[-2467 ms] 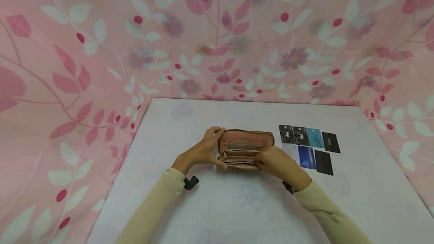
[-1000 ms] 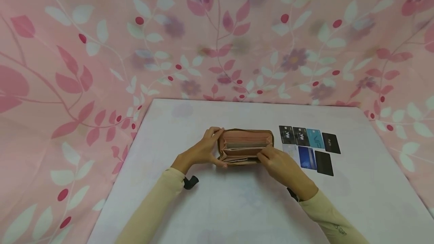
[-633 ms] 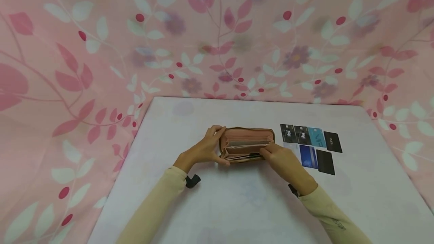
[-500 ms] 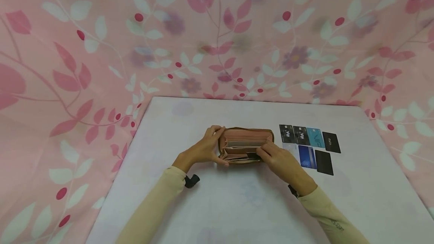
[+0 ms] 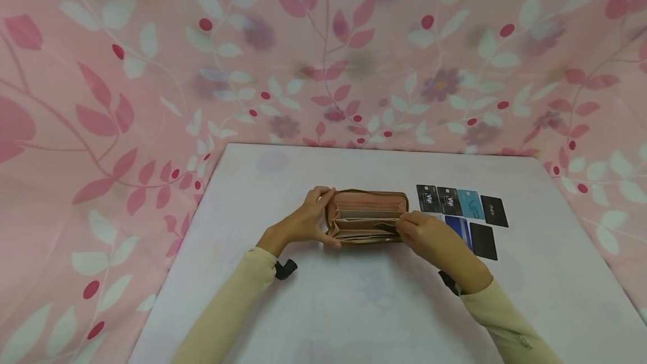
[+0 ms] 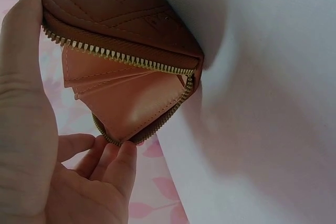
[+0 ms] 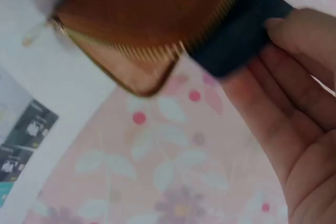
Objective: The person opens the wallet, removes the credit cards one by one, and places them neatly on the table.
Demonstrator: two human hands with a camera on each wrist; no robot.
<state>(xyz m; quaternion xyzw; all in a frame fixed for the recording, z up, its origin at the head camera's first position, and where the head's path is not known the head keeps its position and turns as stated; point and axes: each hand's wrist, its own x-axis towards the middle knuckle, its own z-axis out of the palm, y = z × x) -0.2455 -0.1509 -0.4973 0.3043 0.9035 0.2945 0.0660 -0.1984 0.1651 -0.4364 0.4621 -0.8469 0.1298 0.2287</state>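
A brown zip wallet (image 5: 371, 200) stands unzipped on the table, its pink-tan compartments facing up. My left hand (image 5: 303, 222) grips its left end, thumb on the near wall and fingers on the far wall. The left wrist view shows gold zip teeth and the wallet's quilted outside between that thumb and the fingers. My right hand (image 5: 437, 240), at the wallet's near right corner, pinches a dark card (image 7: 239, 38) between thumb and fingers. In the head view the card (image 5: 386, 227) lies slantwise over the wallet's opening, partly covered by the fingers.
Right of the wallet, several cards lie flat in two rows: black VIP cards (image 5: 449, 201), a light-blue card (image 5: 470, 204), a black card (image 5: 493, 210), a dark-blue card (image 5: 464, 229) and another black card (image 5: 483, 241). My right hand partly covers the near row. Floral cloth (image 5: 323, 60) hangs behind.
My right hand has drawn the dark card up from the wallet's near compartment and shifted to the right with it. My left hand has kept its grip on the wallet.
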